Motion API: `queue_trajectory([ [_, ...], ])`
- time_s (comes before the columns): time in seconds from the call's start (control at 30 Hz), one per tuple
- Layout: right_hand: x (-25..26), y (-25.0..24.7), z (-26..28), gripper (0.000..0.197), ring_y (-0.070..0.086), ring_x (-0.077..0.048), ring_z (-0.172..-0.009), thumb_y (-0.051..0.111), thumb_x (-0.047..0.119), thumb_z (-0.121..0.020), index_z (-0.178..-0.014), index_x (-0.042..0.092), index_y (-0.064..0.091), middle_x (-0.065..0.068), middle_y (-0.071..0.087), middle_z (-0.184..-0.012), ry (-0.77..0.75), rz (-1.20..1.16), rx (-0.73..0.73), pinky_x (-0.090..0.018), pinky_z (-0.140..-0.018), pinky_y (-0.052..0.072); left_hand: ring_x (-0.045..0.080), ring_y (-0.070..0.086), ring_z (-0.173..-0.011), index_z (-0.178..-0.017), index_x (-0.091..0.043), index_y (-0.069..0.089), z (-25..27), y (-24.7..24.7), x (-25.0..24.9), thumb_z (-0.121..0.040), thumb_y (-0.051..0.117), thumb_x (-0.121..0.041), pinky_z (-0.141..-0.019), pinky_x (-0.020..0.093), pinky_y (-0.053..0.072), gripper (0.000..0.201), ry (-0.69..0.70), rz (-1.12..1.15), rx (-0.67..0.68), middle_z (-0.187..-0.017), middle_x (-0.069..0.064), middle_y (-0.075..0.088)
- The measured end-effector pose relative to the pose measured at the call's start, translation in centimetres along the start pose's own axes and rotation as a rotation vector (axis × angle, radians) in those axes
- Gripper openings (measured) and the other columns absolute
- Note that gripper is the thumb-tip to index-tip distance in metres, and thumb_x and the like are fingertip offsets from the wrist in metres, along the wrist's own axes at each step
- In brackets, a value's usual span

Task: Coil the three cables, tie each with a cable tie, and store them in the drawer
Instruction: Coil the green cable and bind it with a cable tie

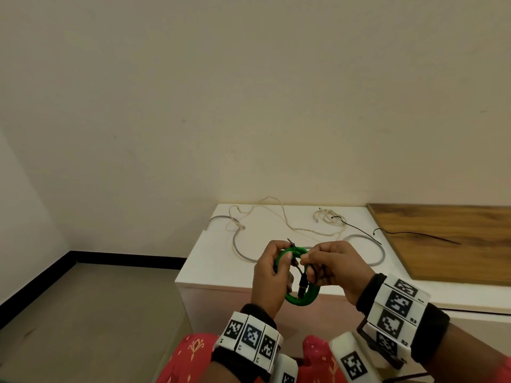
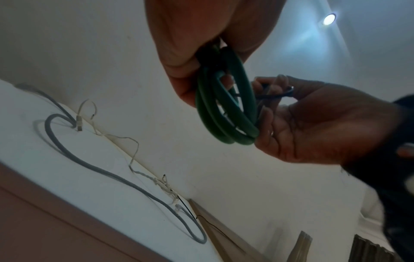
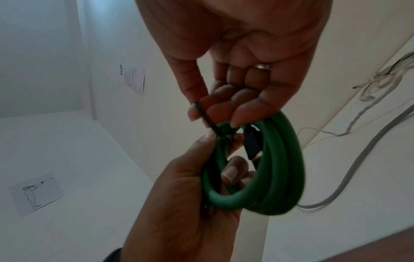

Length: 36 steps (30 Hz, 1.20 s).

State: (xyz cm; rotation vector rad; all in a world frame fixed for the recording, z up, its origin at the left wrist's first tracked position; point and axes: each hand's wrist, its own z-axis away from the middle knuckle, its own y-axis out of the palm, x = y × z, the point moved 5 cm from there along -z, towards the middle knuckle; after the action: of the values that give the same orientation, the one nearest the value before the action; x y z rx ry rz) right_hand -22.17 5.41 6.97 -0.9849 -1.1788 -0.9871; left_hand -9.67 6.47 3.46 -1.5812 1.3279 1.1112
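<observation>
A green cable (image 1: 301, 299) wound into a small coil hangs between both hands in front of the white cabinet (image 1: 210, 261). My left hand (image 1: 284, 261) grips the coil's left side (image 3: 215, 196). A thin black cable tie (image 3: 202, 115) wraps around the coil at its top, and my right hand (image 1: 307, 258) pinches the tie's tail between thumb and forefinger. The coil's black plug (image 3: 252, 143) dangles inside the loop. On the cabinet top lie a loose grey cable (image 1: 240, 252) and a loose white cable (image 1: 276, 219).
Two spare black cable ties (image 1: 414, 234) lie at the cabinet's right, one reaching onto a wooden board (image 1: 456, 244). Walls close the back and left. Grey floor (image 1: 96, 313) lies left of the cabinet. Red-clothed knees (image 1: 188, 355) are below the hands.
</observation>
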Motion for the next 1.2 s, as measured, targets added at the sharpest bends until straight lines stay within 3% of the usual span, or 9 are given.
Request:
queue_trajectory([
  [0.23, 0.1, -0.7, -0.2, 0.015, 0.058, -0.012, -0.040, 0.064, 0.002, -0.080, -0.066, 0.003, 0.061, -0.004, 0.061, -0.046, 0.006, -0.031, 0.018, -0.019, -0.044, 0.048, 0.003, 0.044, -0.045, -0.091, -0.027, 0.053, 0.5, 0.8, -0.2, -0.087, 0.044, -0.017, -0.049, 0.015, 0.036, 0.014, 0.150, -0.192, 0.110, -0.054, -0.016, 0.053],
  [0.43, 0.9, -1.7, -0.9, 0.019, 0.054, -0.009, -0.056, 0.067, 0.023, -0.081, -0.068, 0.011, 0.061, 0.002, 0.059, -0.059, -0.169, 0.356, -0.091, -0.019, -0.053, 0.042, -0.004, 0.051, -0.051, -0.094, -0.028, 0.055, 0.7, 1.1, -0.7, -0.090, 0.045, -0.007, -0.053, 0.009, 0.037, 0.024, 0.174, -0.218, 0.171, -0.067, -0.015, 0.055],
  [0.53, 0.2, -1.8, -1.3, 0.011, 0.059, -0.010, -0.066, 0.060, 0.014, -0.086, -0.079, 0.006, 0.064, -0.003, 0.062, -0.071, -0.077, 0.202, 0.054, -0.020, -0.063, 0.049, -0.004, 0.052, -0.052, -0.093, -0.028, 0.054, 1.0, 1.7, -0.8, -0.088, 0.044, -0.013, -0.053, 0.008, 0.037, 0.019, 0.173, -0.222, 0.219, -0.070, -0.011, 0.057],
  [0.6, -0.1, -1.9, -1.5, 0.015, 0.061, -0.015, -0.063, 0.058, 0.005, -0.085, -0.071, 0.004, 0.060, -0.009, 0.062, -0.070, -0.040, 0.048, 0.107, -0.021, -0.063, 0.054, -0.003, 0.050, -0.049, -0.091, -0.030, 0.054, 1.1, 2.0, -0.7, -0.086, 0.044, -0.017, -0.052, 0.009, 0.037, 0.017, 0.162, -0.221, 0.244, -0.068, -0.013, 0.057],
  [0.7, 0.7, -3.4, -2.0, 0.025, 0.060, -0.020, -0.064, 0.053, -0.001, -0.087, -0.065, 0.008, 0.048, -0.010, 0.062, -0.065, -0.115, -0.054, -0.061, -0.022, -0.060, 0.055, 0.002, 0.048, -0.047, -0.087, -0.038, 0.052, 1.6, 2.4, -0.4, -0.089, 0.045, -0.018, -0.050, 0.013, 0.039, 0.021, 0.128, -0.242, 0.298, -0.064, -0.013, 0.057],
  [0.8, 2.4, -5.6, -1.7, 0.026, 0.065, -0.016, -0.059, 0.048, 0.000, -0.090, -0.067, 0.010, 0.046, -0.004, 0.067, -0.056, -0.259, -0.189, -0.215, -0.024, -0.059, 0.057, 0.002, 0.047, -0.047, -0.089, -0.030, 0.052, 2.3, 2.9, 0.1, -0.093, 0.044, -0.010, -0.049, 0.013, 0.039, 0.021, 0.066, -0.260, 0.368, -0.070, -0.007, 0.057],
  [0.93, 4.3, -5.0, -1.0, 0.017, 0.068, -0.012, -0.063, 0.049, 0.001, -0.089, -0.074, 0.010, 0.052, -0.002, 0.071, -0.061, -0.428, -0.178, -0.163, -0.025, -0.065, 0.058, 0.010, 0.042, -0.045, -0.088, -0.023, 0.054, 1.9, 2.5, 0.0, -0.093, 0.044, -0.010, -0.043, 0.020, 0.037, 0.017, 0.004, -0.205, 0.293, -0.069, -0.004, 0.057],
  [1.07, 1.7, -3.0, -1.6, 0.012, 0.065, -0.015, -0.078, 0.053, 0.012, -0.090, -0.098, 0.006, 0.058, -0.006, 0.068, -0.084, -0.145, -0.051, 0.004, -0.025, -0.073, 0.054, 0.010, 0.041, -0.040, -0.087, -0.021, 0.053, 1.6, 2.3, -0.6, -0.093, 0.043, -0.008, -0.039, 0.020, 0.036, 0.018, -0.018, -0.152, 0.268, -0.069, -0.001, 0.057],
  [1.2, -0.3, -1.9, -1.8, 0.016, 0.061, -0.011, -0.055, 0.055, 0.007, -0.089, -0.074, 0.006, 0.060, -0.008, 0.062, -0.069, -0.051, 0.070, 0.087, -0.018, -0.055, 0.053, 0.010, 0.042, -0.039, -0.092, -0.015, 0.054, 1.9, 2.4, -0.8, -0.093, 0.043, -0.008, -0.041, 0.023, 0.037, 0.014, -0.029, -0.130, 0.261, -0.069, 0.000, 0.057],
])
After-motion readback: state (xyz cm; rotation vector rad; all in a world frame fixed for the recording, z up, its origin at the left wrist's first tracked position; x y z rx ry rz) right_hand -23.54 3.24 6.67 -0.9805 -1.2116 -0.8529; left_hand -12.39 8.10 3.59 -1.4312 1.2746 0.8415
